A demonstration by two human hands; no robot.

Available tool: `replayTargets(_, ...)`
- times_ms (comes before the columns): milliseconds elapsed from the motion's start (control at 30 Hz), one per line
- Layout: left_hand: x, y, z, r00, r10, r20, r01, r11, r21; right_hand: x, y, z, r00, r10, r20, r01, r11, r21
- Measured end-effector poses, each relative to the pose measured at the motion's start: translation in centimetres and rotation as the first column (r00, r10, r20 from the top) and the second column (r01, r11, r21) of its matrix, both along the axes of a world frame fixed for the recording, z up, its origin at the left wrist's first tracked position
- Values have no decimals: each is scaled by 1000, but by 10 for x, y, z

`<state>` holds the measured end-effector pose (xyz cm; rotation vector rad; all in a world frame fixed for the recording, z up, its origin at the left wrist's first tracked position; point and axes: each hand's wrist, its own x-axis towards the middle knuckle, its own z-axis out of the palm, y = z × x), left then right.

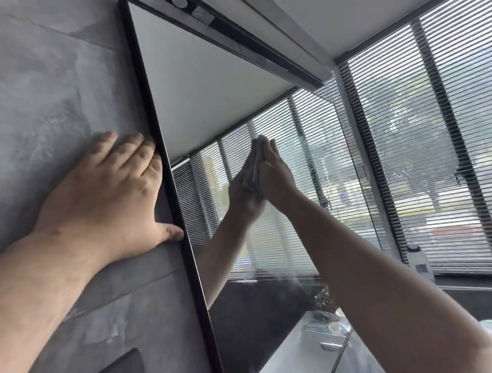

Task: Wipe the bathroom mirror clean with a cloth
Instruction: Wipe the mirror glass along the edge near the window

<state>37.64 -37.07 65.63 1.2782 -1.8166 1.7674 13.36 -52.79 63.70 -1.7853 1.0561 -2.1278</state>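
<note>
Leftmost, the left hand lies flat on the grey stone-look wall, fingers straight and holding nothing, its fingertips and thumb touching the mirror's black frame. It seems to be there as a brace.

Next comes the mirror itself, hung on that wall and running up to a dark light rail along its top. Its upper glass reflects plain ceiling and looks fairly clean; lower down it reflects the window blinds, and there are faint spots and hazy streaks near the right and lower parts, though glare makes it hard to be sure how much is dirt.

Right of centre, the right hand presses a small pale cloth flat against the glass with extended fingers; the cloth is mostly hidden between palm and mirror, so I cannot tell how it is folded.

The risks, as I judge them: a bunched cloth may smear rather than lift the marks, the bare fingertips could leave prints, and the far right edge and top corner are easily missed at this reach. A white bottle stands on the windowsill.
</note>
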Motion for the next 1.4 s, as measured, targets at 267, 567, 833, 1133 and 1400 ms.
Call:
replayTargets(267,0,-2,1,1000,11,6,-11,1000,2,-21,-18,-132,970,-146,195,103,972,211)
replayTargets(567,0,-1,1,1000,-3,13,3,1000,-2,-21,-20,-130,971,-190,147,160,968,194)
replayTargets(833,0,-4,2,1000,-23,7,23,999,-24,-19,-21,-34,995,-43,85,34,994,102)
replayTargets(1133,2,-6,-5,1000,-25,4,25,999,-27,-34,-4,-154,974,-191,118,142,930,338)
replayTargets(1400,-2,-4,-29,1000,15,-4,-15,1000,11,-83,-122,-236,908,-74,412,-64,948,311)
